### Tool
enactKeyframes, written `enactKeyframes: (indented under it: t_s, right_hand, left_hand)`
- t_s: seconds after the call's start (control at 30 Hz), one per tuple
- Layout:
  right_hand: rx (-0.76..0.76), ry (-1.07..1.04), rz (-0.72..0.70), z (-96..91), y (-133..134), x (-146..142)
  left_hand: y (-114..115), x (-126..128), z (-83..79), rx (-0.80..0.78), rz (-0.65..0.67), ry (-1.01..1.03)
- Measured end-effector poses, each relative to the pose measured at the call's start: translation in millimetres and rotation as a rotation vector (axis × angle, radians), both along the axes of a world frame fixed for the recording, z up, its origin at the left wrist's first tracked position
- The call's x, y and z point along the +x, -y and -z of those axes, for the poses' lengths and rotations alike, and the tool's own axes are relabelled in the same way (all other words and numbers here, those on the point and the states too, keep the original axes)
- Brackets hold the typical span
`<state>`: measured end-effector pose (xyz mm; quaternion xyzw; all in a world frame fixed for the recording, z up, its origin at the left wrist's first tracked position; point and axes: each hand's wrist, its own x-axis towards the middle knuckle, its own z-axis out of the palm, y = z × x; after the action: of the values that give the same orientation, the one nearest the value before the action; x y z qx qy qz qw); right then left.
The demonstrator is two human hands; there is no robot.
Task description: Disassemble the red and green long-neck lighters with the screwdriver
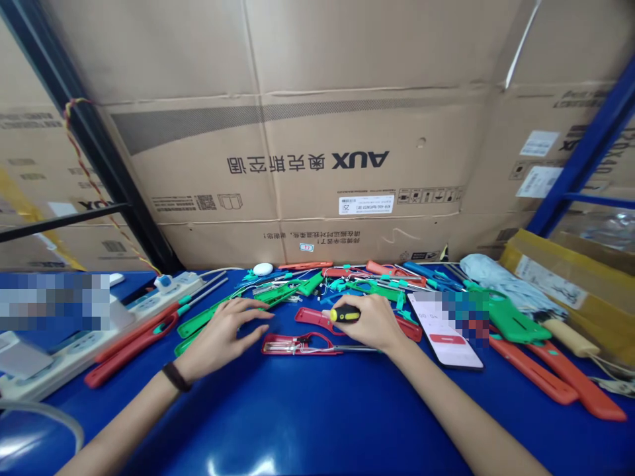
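My right hand (370,320) is closed around a screwdriver with a stubby yellow and black handle (346,314); its shaft is hard to make out. Under and beside that hand lies a red shell half (312,317). Nearer to me rests an opened red gas lighter (297,344), its clear tank and white wires showing and its metal tube running right beneath my right hand. My left hand (225,337), with a dark band at the wrist, is held with fingers apart and nothing in it. Close behind it are green lighter shells (198,320).
Several lighter parts (342,281) are heaped along the back. A phone (444,330) lies to the right, beside orange-red lighters (536,370). A white power strip (89,337) and red lighters (133,347) lie left on the blue table (278,416). A large carton (307,132) stands behind.
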<state>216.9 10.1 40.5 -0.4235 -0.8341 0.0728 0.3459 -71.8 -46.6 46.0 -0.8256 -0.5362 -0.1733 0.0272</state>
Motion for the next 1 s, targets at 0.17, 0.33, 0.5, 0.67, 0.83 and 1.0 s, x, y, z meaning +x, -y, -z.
enactKeyframes:
  t_s: [0.17,0.33,0.5,0.67,0.83,1.0]
  right_hand:
    - [0.109,-0.051,0.128,-0.3,-4,3]
    - [0.155,-0.065,0.140,3.6,-10,9]
    - [0.130,-0.063,0.142,2.1,-10,11]
    - [0.044,0.009,0.034,-3.1,-9,12]
    - [0.023,0.018,-0.081,-2.8,-11,13]
    - [0.043,-0.012,0.020,-0.7,-13,13]
  left_hand:
    - [-24,13,-7.1,-0.033,0.053,-0.013]
    - [-51,56,-4.7,-0.164,0.229,-0.047]
    - [-66,71,1.0,-0.148,0.312,-0.059]
    - [-59,53,-5.7,-0.096,0.266,0.012]
    - [-43,24,-13.0,-0.133,0.163,0.056]
    - [-35,17,-8.7,-0.145,0.171,-0.029]
